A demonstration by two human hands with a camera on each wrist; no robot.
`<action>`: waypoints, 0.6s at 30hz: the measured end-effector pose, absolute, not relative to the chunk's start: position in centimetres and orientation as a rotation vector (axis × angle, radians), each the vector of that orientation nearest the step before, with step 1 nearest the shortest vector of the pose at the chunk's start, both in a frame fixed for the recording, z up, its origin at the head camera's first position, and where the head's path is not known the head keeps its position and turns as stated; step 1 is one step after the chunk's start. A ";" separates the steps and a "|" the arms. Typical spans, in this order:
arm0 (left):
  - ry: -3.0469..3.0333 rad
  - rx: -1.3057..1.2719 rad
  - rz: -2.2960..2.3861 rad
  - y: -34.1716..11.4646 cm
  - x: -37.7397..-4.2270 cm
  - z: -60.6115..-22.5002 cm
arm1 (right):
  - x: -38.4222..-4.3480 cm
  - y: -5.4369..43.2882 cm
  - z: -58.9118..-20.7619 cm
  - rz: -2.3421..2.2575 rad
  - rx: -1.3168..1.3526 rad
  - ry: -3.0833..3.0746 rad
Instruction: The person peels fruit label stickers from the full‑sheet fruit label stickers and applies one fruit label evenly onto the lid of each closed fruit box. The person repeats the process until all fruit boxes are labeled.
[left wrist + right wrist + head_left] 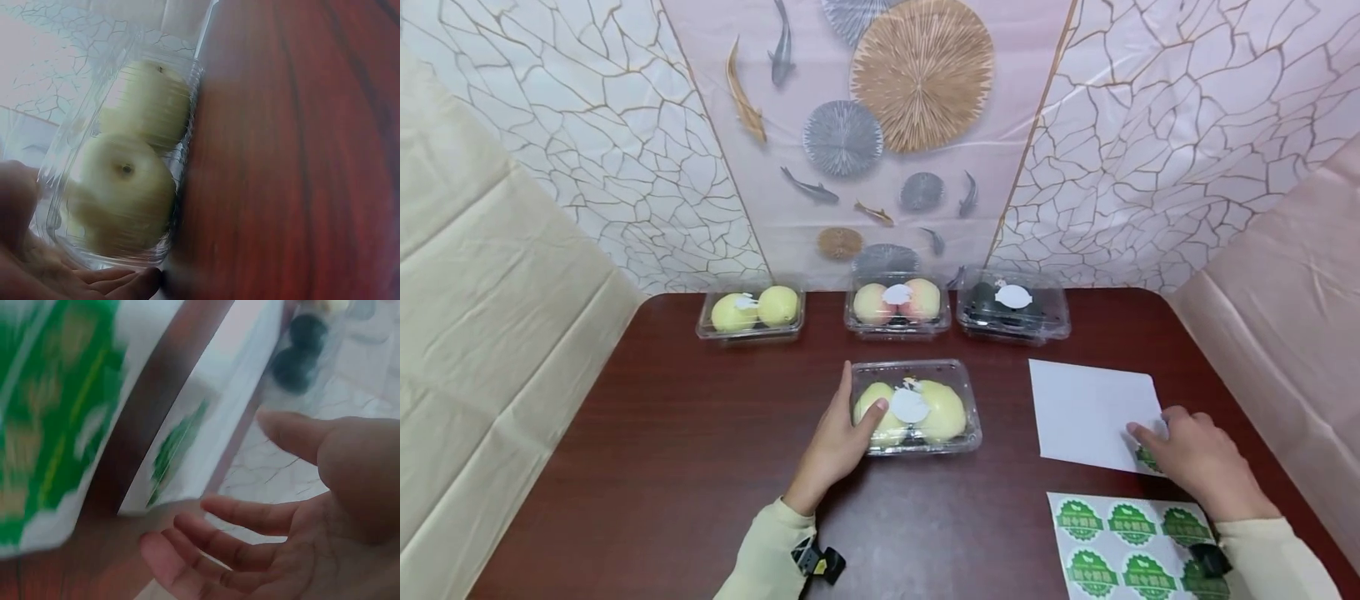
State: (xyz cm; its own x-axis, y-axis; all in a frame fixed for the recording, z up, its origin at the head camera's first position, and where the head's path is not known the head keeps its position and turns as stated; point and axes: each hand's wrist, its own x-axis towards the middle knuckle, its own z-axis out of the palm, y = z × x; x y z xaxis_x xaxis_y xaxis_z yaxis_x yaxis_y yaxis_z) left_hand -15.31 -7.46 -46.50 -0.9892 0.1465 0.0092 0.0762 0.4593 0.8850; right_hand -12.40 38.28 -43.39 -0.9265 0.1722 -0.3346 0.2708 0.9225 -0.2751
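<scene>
The clear plastic clamshell box (917,406) holding two pale yellow-green apples lies at the centre of the dark red-brown wooden worktop (685,450), directly at the left hand (837,440). The grip of this hand is loosely curved around the near-left corner of the box: the thumb lies on the lid beside a round white sticker (909,406), and the fingers run along the box's left wall. In the left wrist view the box wall (119,187) rests against the palm.

The white backing sheet (1090,412) lies to the right of the box, well apart from it. The right hand (1195,462) rests on its near-right corner, fingers extended and relaxed, the fingertips (1138,433) touching the sheet over a round green sticker (1147,458). This grip encloses nothing.

A second sheet of green round stickers (1131,546) lies just in front of the right hand
</scene>
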 end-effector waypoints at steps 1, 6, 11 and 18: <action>2.628 0.200 1.577 -7.5 -15.3 -46.4 | -12.6 38.8 -43.5 -0.454 0.341 2.751; 2.618 0.175 1.531 -7.7 -15.1 -46.3 | -13.6 39.9 -43.8 -0.439 0.358 2.674; 2.619 0.166 1.522 -7.7 -14.9 -46.3 | -14.1 39.3 -43.8 -0.464 0.430 2.649; 2.617 0.185 1.523 -7.8 -15.0 -46.5 | -14.3 38.3 -44.2 -0.455 0.569 2.645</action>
